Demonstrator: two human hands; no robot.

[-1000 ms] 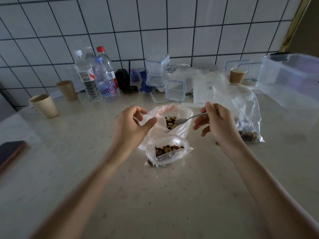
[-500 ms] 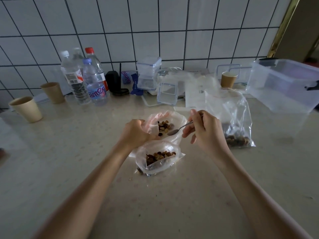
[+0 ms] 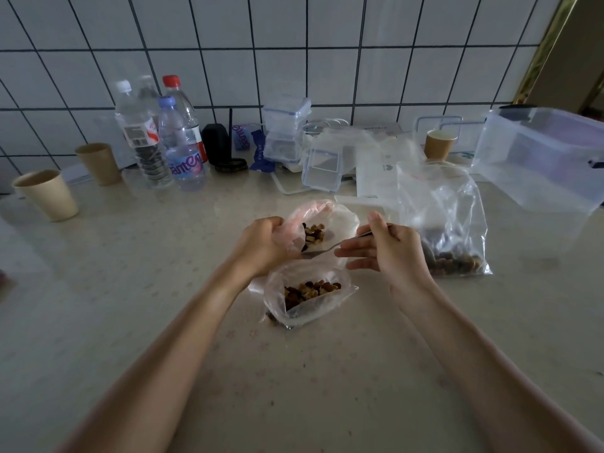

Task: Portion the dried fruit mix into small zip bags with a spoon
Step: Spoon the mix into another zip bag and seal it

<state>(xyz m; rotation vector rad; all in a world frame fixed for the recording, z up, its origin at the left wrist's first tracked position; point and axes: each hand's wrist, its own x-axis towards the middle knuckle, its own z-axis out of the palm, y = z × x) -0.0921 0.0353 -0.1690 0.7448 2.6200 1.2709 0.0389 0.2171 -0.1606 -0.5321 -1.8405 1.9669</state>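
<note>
A pale speckled counter (image 3: 137, 289) is carrying it all: two paper cups (image 3: 49, 194) sitting far left, water bottles (image 3: 163, 138) standing by the tiled wall, two small zip bags (image 3: 307, 292) of fruit mix lying centre, a bigger bag (image 3: 447, 230) and clear tub (image 3: 539, 158) resting right.

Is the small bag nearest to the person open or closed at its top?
Open. The small bag has its mouth spread wide, and the fruit mix inside shows through the opening.

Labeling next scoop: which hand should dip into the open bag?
Right. The right hand holds the spoon, its bowl at the open bag; the left hand grips that bag's rim.
</note>
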